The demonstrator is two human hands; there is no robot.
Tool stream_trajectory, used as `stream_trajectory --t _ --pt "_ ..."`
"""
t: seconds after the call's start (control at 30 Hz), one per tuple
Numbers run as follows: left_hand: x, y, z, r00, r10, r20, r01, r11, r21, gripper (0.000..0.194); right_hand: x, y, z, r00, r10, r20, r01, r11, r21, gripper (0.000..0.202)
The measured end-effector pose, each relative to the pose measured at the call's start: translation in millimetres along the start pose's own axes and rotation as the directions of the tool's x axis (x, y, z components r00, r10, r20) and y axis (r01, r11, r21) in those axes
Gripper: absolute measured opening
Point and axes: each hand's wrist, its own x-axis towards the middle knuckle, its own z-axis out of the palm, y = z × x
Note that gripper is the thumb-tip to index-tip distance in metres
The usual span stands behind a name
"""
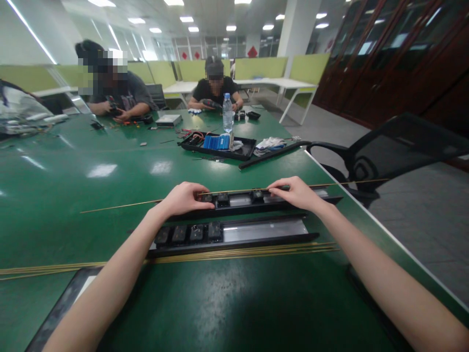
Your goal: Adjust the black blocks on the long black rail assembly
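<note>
A long thin brass rod (234,191) runs crosswise over the far black channel (238,210), which holds small black blocks (223,199). My left hand (187,198) is closed around the channel's left part, with fingers by a block and the rod. Pinched between the fingertips of my right hand (293,191) is the rod, to the right of another black block (258,195). Nearer to me lies a second black channel (264,238) with several black blocks (197,233) in its left half. Several brass rods (242,253) lie along its near side.
Beyond the channels stand a black tray (242,152) with blue parts, a water bottle (227,113), white gloves (270,145) and a black bar (271,155). Two people (215,88) sit across the green table (120,171). An office chair (395,146) is at the right.
</note>
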Motion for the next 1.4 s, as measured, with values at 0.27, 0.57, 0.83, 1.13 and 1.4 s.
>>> stream_trajectory --t 0.27,0.57,0.83,1.13,1.4 --pt "0.3 6.8 -3.6 0.999 -0.024 0.034 0.025 1.000 -0.018 0.057 0.8 -0.7 0.5 1.000 0.005 0.002 -0.005 1.000 -0.024 0.025" --pt "-2.2 3.5 3.2 0.997 -0.046 0.058 0.052 0.993 -0.103 0.059 0.3 -1.2 -1.2 1.000 -0.011 -0.002 0.011 0.999 -0.042 0.023" --pt "-1.8 5.1 0.3 0.998 -0.051 0.041 0.052 0.998 -0.025 0.061 0.9 -1.4 -0.9 0.999 -0.037 -0.008 0.036 0.995 -0.089 0.023" --pt "-2.8 10.1 -0.5 0.997 -0.044 0.060 0.046 0.998 -0.036 0.058 1.2 1.8 -0.6 0.999 -0.053 -0.012 0.051 0.993 -0.105 0.024" --pt "-1.3 7.5 1.2 0.999 -0.030 0.033 0.028 0.999 0.046 0.057 -0.1 0.9 -1.0 0.999 -0.045 -0.005 0.044 0.994 -0.098 0.024"
